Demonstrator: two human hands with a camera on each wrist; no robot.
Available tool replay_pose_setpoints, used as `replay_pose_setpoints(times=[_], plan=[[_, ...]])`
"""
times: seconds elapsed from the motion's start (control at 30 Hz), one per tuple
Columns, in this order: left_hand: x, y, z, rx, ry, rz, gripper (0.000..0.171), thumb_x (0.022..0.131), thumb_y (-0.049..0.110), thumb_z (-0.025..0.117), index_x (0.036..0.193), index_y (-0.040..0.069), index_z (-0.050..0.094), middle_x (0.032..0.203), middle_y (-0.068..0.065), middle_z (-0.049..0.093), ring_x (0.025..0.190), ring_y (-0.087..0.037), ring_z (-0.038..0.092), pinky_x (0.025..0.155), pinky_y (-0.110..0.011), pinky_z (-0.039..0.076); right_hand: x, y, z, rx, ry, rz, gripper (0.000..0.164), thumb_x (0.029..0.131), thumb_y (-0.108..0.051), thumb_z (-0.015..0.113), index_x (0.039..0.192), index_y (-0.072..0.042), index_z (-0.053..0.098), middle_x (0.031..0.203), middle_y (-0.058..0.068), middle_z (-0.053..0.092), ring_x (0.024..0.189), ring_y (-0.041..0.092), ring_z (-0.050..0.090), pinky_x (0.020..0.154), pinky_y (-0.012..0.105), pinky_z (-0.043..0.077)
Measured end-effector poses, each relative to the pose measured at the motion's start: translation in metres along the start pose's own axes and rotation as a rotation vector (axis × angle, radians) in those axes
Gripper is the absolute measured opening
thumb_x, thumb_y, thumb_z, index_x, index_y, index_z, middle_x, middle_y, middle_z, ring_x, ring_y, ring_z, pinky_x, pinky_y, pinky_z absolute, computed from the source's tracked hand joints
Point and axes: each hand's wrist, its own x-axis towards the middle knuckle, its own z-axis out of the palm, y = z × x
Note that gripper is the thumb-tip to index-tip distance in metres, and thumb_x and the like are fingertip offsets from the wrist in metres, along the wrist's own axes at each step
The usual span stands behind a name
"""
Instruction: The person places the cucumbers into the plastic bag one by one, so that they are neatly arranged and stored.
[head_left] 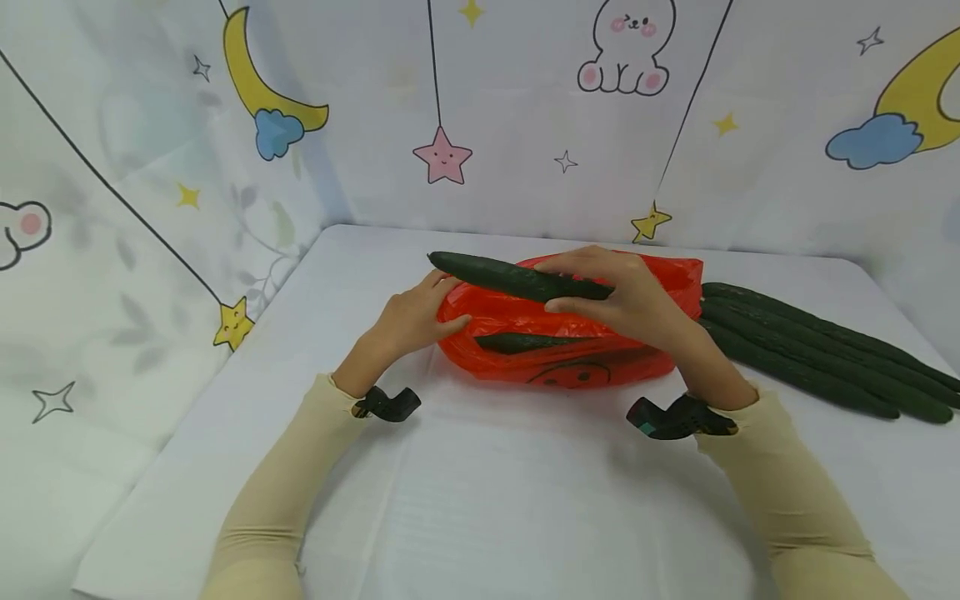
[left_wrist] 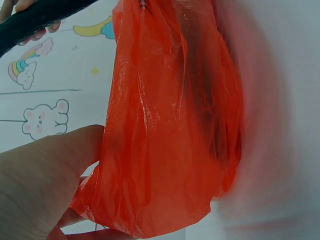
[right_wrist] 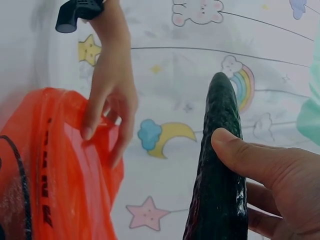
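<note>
My right hand [head_left: 626, 292] grips a long dark green cucumber [head_left: 502, 277] by its right part, thumb on the near side. The cucumber is held above a red plastic bag [head_left: 555, 371], its free end pointing left. In the right wrist view the thumb lies along the bumpy skin of the cucumber [right_wrist: 220, 165]. At the bag's left end, my left hand [head_left: 401, 321] holds the rim between thumb and fingers; the right wrist view shows the left hand [right_wrist: 112, 100] there too. Inside the bag's open mouth lies another cucumber [head_left: 525, 342], partly hidden by the red film.
Several more cucumbers [head_left: 810, 350] lie side by side to the right of the bag on the white table [head_left: 525, 500]. A white curtain [head_left: 525, 100] with printed moons and stars hangs behind the table and on its left. Each wrist wears a black camera band [head_left: 678, 417].
</note>
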Motion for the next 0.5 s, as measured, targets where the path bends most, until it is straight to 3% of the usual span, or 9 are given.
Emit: replay_pose_setpoints(times=[0.23, 0.5], plan=[[-0.001, -0.002, 0.002, -0.012, 0.018, 0.018, 0.067, 0.092, 0.034, 0.066, 0.148, 0.008, 0.038, 0.141, -0.015, 0.051, 0.109, -0.032, 0.061, 0.075, -0.049, 0.058, 0.001, 0.001, 0.011, -0.025, -0.032, 0.0, 0.05, 0.073, 0.0, 0.082, 0.121, -0.005, 0.068, 0.116, 0.007, 0.069, 0.11, 0.019, 0.062, 0.091, 0.022, 0.05], [-0.002, -0.002, 0.002, -0.019, 0.014, 0.021, 0.063, 0.093, 0.035, 0.064, 0.147, 0.011, 0.043, 0.147, -0.012, 0.042, 0.092, -0.029, 0.065, 0.069, -0.043, 0.058, -0.002, 0.007, 0.021, -0.049, -0.096, 0.007, 0.048, 0.076, -0.007, 0.082, 0.122, -0.006, 0.067, 0.116, 0.007, 0.07, 0.11, 0.022, 0.063, 0.09, 0.04, 0.054]])
